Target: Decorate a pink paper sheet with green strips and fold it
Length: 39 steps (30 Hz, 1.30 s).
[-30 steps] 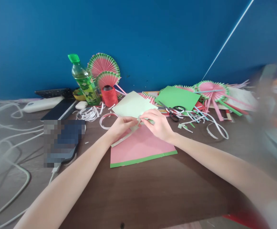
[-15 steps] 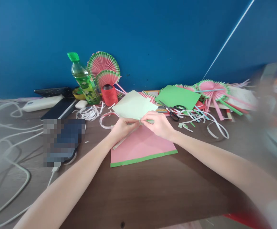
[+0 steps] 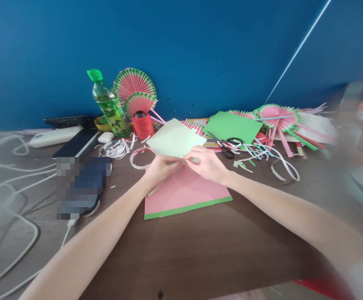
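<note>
Green-capped bottle of part-filled clear liquid at upper left, pale strip mid-frame above pink paper, pinched between fingertips of left hand and right hand

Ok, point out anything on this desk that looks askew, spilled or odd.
The green-capped drink bottle appears to lean left, though lens distortion may exaggerate that. Cut paper strips lie scattered and tangled beside the black-handled scissors, looking untidy. I see no spill or obvious damage.
</note>
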Motion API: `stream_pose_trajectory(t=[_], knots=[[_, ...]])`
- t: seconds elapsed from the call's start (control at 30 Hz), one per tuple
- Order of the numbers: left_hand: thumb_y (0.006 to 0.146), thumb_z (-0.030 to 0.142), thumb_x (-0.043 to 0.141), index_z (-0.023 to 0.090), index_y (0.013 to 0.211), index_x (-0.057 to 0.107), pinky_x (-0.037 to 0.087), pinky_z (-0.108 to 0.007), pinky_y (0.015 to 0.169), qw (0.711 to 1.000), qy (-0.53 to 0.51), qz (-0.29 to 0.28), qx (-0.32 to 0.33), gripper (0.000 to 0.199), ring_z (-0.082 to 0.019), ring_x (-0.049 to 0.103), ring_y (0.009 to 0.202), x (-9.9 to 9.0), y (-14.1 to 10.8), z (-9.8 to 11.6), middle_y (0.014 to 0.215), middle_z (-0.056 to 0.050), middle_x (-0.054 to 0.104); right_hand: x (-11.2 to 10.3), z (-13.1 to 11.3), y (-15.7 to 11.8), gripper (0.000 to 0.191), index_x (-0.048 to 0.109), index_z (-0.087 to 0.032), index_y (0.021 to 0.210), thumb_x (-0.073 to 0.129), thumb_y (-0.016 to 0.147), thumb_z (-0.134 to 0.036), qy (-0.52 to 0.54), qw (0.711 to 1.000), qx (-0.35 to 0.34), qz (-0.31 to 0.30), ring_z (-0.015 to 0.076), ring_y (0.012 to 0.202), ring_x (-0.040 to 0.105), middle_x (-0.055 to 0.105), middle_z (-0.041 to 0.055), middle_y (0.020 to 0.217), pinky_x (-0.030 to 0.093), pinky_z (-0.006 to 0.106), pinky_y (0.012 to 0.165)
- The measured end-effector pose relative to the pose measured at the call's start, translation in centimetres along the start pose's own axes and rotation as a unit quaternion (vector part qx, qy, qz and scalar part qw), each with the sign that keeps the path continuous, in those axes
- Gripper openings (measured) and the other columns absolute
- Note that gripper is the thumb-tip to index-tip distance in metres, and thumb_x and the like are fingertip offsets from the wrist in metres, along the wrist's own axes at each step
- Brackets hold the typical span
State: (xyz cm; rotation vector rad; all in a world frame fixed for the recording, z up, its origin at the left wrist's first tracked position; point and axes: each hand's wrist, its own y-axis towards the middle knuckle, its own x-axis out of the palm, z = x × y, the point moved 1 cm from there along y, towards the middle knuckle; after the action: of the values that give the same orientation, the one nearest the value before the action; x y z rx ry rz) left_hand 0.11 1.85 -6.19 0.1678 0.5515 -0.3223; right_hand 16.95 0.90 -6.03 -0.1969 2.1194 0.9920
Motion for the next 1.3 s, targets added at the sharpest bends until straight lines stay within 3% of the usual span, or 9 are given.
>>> stream_pose_trajectory(t=[0.47,0.63,0.8,0.9,0.97,1.07,1.13,1.3], knots=[[0.07,0.039,0.059,0.017,0.088,0.073,0.043,-0.025,0.073,1.0,-0.031,-0.001,-0.002,0.032,-0.02,0.061,0.083,-0.2,0.1,-0.2,0.089,-0.002,0.072,-0.6,0.1,0.4,0.012,0.061,-0.016,0.069,0.051,0.076,-0.016,0.123,0.986,0.115,0.0,0.0126,0.068,0.056,0.061,0.0019,0.072,0.043,0.025,0.066],[0.069,0.04,0.058,0.016,0.079,0.073,0.041,-0.024,0.071,0.999,-0.042,-0.007,-0.013,0.03,-0.017,0.06,0.076,-0.2,0.2,-0.4,0.081,-0.001,0.071,-2.2,2.0,1.1,0.014,0.062,-0.016,0.074,0.051,0.076,-0.023,0.128,0.967,0.197,0.098,0.0144,0.072,0.057,0.064,0.0033,0.076,0.044,0.027,0.068],[0.071,0.04,0.056,0.016,0.074,0.072,0.038,-0.024,0.068,0.998,-0.054,-0.003,-0.014,0.029,-0.014,0.054,0.068,-0.2,0.2,-0.6,0.073,0.0,0.067,-5.1,5.4,1.7,0.014,0.062,-0.016,0.069,0.05,0.072,-0.023,0.076,0.939,0.267,0.204,0.0143,0.069,0.056,0.064,0.0031,0.073,0.041,0.027,0.064],[0.071,0.04,0.056,0.015,0.072,0.07,0.038,-0.025,0.069,0.996,-0.086,-0.014,-0.009,0.028,-0.014,0.054,0.068,-0.1,0.3,-0.8,0.072,0.0,0.066,-7.2,6.7,2.0,0.012,0.061,-0.015,0.061,0.05,0.067,-0.019,0.054,0.932,0.341,0.114,0.0135,0.061,0.053,0.06,0.0029,0.063,0.038,0.025,0.057],[0.071,0.039,0.058,0.015,0.069,0.069,0.039,-0.025,0.071,0.992,-0.122,-0.021,0.0,0.026,-0.014,0.055,0.071,-0.1,0.4,-0.9,0.075,-0.001,0.066,-8.4,6.8,2.1,0.012,0.061,-0.016,0.058,0.051,0.066,-0.019,0.018,0.926,0.377,-0.021,0.013,0.058,0.051,0.06,0.0021,0.061,0.035,0.025,0.054],[0.071,0.038,0.058,0.016,0.069,0.067,0.04,-0.026,0.073,0.985,-0.166,-0.035,0.008,0.024,-0.017,0.057,0.079,-0.1,0.5,-0.9,0.082,-0.003,0.067,-9.9,6.2,2.2,0.018,0.06,-0.017,0.054,0.049,0.068,-0.018,-0.036,0.891,0.406,-0.201,0.0127,0.057,0.051,0.061,0.0021,0.061,0.034,0.025,0.053],[0.072,0.038,0.057,0.015,0.069,0.066,0.041,-0.027,0.073,0.983,-0.178,-0.043,0.008,0.024,-0.017,0.057,0.08,-0.1,0.5,-0.9,0.084,-0.004,0.067,-10.4,5.8,2.3,0.021,0.059,-0.017,0.051,0.05,0.07,-0.021,-0.072,0.875,0.412,-0.243,0.0131,0.057,0.052,0.062,0.0027,0.062,0.034,0.025,0.052],[0.072,0.033,0.058,0.016,0.086,0.067,0.04,-0.03,0.08,0.978,-0.197,-0.062,0.005,0.024,-0.018,0.057,0.084,-0.5,0.8,-0.9,0.077,-0.003,0.066,-10.7,5.9,2.3,0.008,0.06,-0.019,0.057,0.059,0.064,-0.02,-0.173,0.872,0.393,-0.235,0.0136,0.053,0.051,0.062,0.0019,0.063,0.032,0.027,0.048]])
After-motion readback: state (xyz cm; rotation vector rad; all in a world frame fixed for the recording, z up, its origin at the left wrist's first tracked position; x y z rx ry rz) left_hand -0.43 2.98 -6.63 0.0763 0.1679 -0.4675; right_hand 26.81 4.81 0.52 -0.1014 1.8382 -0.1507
